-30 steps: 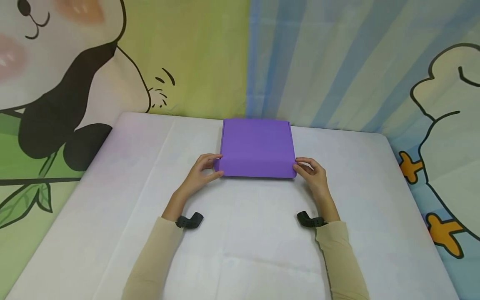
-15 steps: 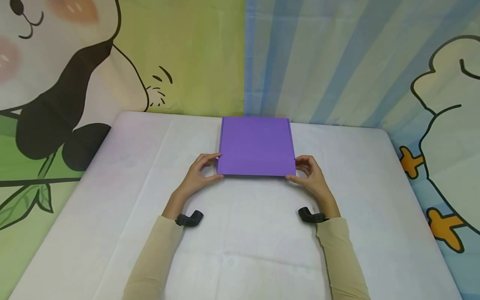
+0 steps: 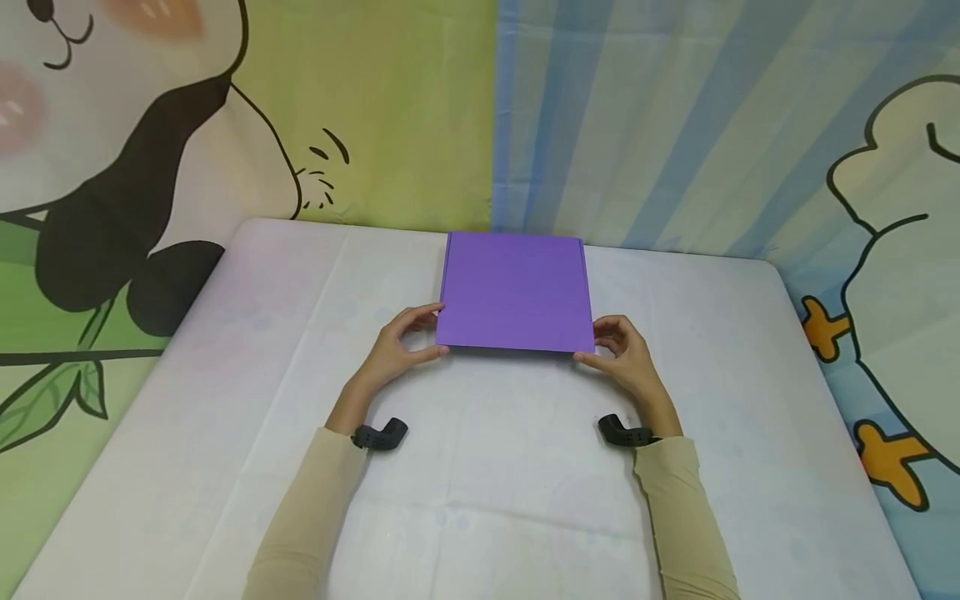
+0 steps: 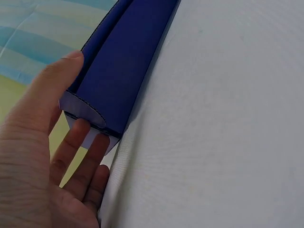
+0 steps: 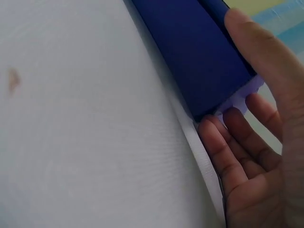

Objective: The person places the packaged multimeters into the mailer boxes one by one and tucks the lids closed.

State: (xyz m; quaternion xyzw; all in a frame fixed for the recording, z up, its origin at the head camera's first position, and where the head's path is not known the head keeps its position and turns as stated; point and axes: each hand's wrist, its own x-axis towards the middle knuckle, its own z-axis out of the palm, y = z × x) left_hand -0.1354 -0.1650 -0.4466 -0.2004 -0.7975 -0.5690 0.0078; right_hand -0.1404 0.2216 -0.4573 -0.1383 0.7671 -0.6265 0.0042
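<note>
A: Head view first. Where is the box (image 3: 514, 290)?

B: Flat on the desk (image 3: 225, 400), centre, toward the far edge, just short of the cartoon backdrop (image 3: 150, 125). Purple, lid closed.

A: And the hands?

B: Left hand (image 3: 396, 350) at the near left corner, right hand (image 3: 626, 354) at the near right corner. Curled round the corners, thumbs along the near edge, other fingers up at the sides. Black wrist mounts (image 3: 380, 436) just behind, beige sleeves (image 3: 307, 517) running back to the near edge.

A: Left wrist view?

B: Box (image 4: 124, 61) seen end-on, dark blue here, stretching away to the far side. Left hand (image 4: 42, 156) cupping its near corner: thumb laid on the top face, the other fingers (image 4: 76, 145) side by side, touching a pale flap at the end wall. White desk (image 4: 213, 123) filling the right of the frame.

A: Right wrist view?

B: Mirror of that. Box (image 5: 194, 52) running up and away, right hand (image 5: 256, 142) round its near corner. Thumb pressed on the top, other fingers (image 5: 223, 152) close together against the pale flap at the end, tips meeting the desk cover. Small brown spot (image 5: 13, 80) on the desk (image 5: 85, 142) at left, well apart from the box.

A: Box lifted or resting?

B: Cannot tell for certain from the wrist views; resting flat in the head view.
</note>
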